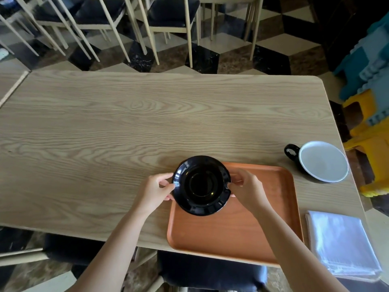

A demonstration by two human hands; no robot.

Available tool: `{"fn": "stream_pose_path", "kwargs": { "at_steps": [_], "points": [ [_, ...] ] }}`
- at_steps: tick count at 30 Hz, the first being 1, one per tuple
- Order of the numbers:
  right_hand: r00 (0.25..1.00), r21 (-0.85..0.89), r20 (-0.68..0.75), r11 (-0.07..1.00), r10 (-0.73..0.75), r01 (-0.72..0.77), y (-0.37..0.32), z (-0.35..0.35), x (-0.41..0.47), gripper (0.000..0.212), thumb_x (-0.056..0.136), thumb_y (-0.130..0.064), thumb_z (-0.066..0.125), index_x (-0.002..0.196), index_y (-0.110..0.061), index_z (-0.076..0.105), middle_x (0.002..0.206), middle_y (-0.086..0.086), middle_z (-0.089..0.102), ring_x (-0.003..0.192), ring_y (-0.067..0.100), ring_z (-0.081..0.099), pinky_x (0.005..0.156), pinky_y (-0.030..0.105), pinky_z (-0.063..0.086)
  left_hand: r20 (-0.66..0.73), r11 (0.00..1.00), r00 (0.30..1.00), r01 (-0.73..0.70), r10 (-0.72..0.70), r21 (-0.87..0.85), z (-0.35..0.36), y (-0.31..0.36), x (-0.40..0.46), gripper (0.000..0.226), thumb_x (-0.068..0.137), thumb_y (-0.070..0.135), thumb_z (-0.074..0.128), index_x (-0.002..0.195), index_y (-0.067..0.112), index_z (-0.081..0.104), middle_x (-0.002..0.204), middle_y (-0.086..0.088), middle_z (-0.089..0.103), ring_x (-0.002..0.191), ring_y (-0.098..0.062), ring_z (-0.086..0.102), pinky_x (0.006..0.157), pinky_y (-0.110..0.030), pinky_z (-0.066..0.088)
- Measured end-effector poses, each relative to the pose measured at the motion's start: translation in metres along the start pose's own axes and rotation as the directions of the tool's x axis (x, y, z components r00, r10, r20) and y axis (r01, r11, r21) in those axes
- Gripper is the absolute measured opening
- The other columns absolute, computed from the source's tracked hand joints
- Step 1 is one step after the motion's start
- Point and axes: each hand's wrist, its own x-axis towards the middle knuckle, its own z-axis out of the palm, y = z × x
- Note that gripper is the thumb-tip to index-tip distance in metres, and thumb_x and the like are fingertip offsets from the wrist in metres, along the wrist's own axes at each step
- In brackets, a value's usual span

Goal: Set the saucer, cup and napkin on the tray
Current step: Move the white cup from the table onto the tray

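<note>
A glossy black saucer (pixel 202 185) is held between both hands over the far left corner of the orange-brown tray (pixel 252 232). My left hand (pixel 154 190) grips its left rim and my right hand (pixel 247 191) grips its right rim. Whether the saucer touches the tray I cannot tell. A black cup (pixel 320 161) with a white inside and its handle pointing left stands on the table to the right, beyond the tray. A folded white napkin (pixel 341 243) lies at the table's right edge, right of the tray.
The wooden table (pixel 126 123) spreads far to the left and back. A dark chair seat (pixel 210 270) sits under the near edge. More chairs (pixel 168 17) stand beyond the table, and blue and yellow plastic stools (pixel 370 102) are stacked at the right.
</note>
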Motion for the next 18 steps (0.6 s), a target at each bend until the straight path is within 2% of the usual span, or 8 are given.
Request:
{"fn": "stream_pose_path", "kwargs": {
  "at_steps": [3,5,8,10,12,14,16,18],
  "points": [
    [0.996,-0.097,0.078,0.995,-0.032,0.04,-0.002,-0.008,-0.003,0.035,0.078,-0.011,0.062,0.112,-0.019,0.061,0.095,0.001,0.067,0.085,0.017,0.06,0.075,0.024,0.043,0.038,0.998,0.997,0.066,-0.065,-0.024,-0.004,0.002,-0.003,0.039,0.088,0.014,0.059,0.126,0.008,0.052,0.092,0.001,0.063,0.06,-0.014,0.07,0.056,-0.019,0.056],
    [0.993,-0.183,0.105,0.98,-0.062,0.08,-0.003,-0.016,-0.008,0.035,0.08,-0.017,0.063,0.115,-0.017,0.058,0.102,0.005,0.067,0.092,0.02,0.06,0.078,0.027,0.044,-0.023,0.996,0.998,0.067,-0.066,0.055,-0.009,0.007,-0.007,0.031,0.089,0.014,0.056,0.12,0.009,0.058,0.097,-0.005,0.066,0.062,-0.014,0.069,0.064,-0.026,0.057],
    [0.981,-0.313,0.08,0.93,-0.174,0.191,-0.005,-0.034,-0.018,0.041,0.081,-0.026,0.065,0.12,-0.016,0.056,0.113,0.004,0.064,0.105,0.02,0.057,0.086,0.032,0.047,-0.131,0.964,0.984,-0.081,0.117,0.253,-0.004,0.03,-0.017,0.025,0.088,0.016,0.056,0.112,0.012,0.064,0.091,-0.001,0.069,0.072,-0.015,0.068,0.077,-0.033,0.052],
    [0.966,-0.438,0.042,0.864,-0.256,0.248,-0.008,-0.05,-0.026,0.042,0.081,-0.029,0.064,0.121,-0.018,0.056,0.119,0.002,0.061,0.111,0.021,0.053,0.087,0.035,0.048,-0.088,0.91,0.95,-0.256,0.299,0.327,0.016,0.057,-0.026,0.026,0.089,0.02,0.056,0.114,0.016,0.062,0.094,0.002,0.068,0.082,-0.015,0.065,0.078,-0.033,0.052],
    [0.951,-0.538,0.0,0.801,-0.311,0.262,-0.008,-0.069,-0.033,0.042,0.081,-0.03,0.063,0.12,-0.019,0.055,0.121,0.002,0.058,0.115,0.024,0.049,0.089,0.037,0.046,-0.009,0.746,0.838,-0.48,0.545,0.461,0.043,0.084,-0.03,0.029,0.087,0.023,0.058,0.115,0.017,0.062,0.102,0.002,0.068,0.09,-0.017,0.064,0.078,-0.032,0.054],
    [0.939,-0.591,-0.057,0.77,-0.34,0.243,-0.003,-0.09,-0.038,0.043,0.079,-0.029,0.064,0.12,-0.018,0.056,0.12,0.005,0.059,0.116,0.027,0.048,0.091,0.038,0.044,0.115,0.511,0.671,-0.654,0.733,0.557,0.073,0.109,-0.03,0.032,0.085,0.026,0.058,0.114,0.014,0.062,0.105,-0.001,0.068,0.091,-0.02,0.065,0.074,-0.032,0.055],
    [0.922,-0.631,-0.141,0.751,-0.36,0.196,0.009,-0.114,-0.04,0.045,0.074,-0.028,0.069,0.116,-0.016,0.059,0.119,0.008,0.06,0.116,0.031,0.051,0.088,0.041,0.046,0.216,0.363,0.557,-0.742,0.802,0.564,0.101,0.13,-0.027,0.038,0.085,0.031,0.052,0.116,0.012,0.059,0.108,-0.004,0.066,0.092,-0.022,0.064,0.076,-0.033,0.054],
    [0.902,-0.645,-0.245,0.754,-0.357,0.123,0.029,-0.136,-0.037,0.051,0.066,-0.03,0.076,0.112,-0.013,0.062,0.12,0.014,0.061,0.114,0.037,0.054,0.083,0.045,0.05,0.271,0.322,0.535,-0.764,0.8,0.56,0.125,0.145,-0.02,0.047,0.085,0.037,0.046,0.124,0.012,0.053,0.119,-0.006,0.061,0.103,-0.024,0.06,0.084,-0.037,0.052]
  ]
}}
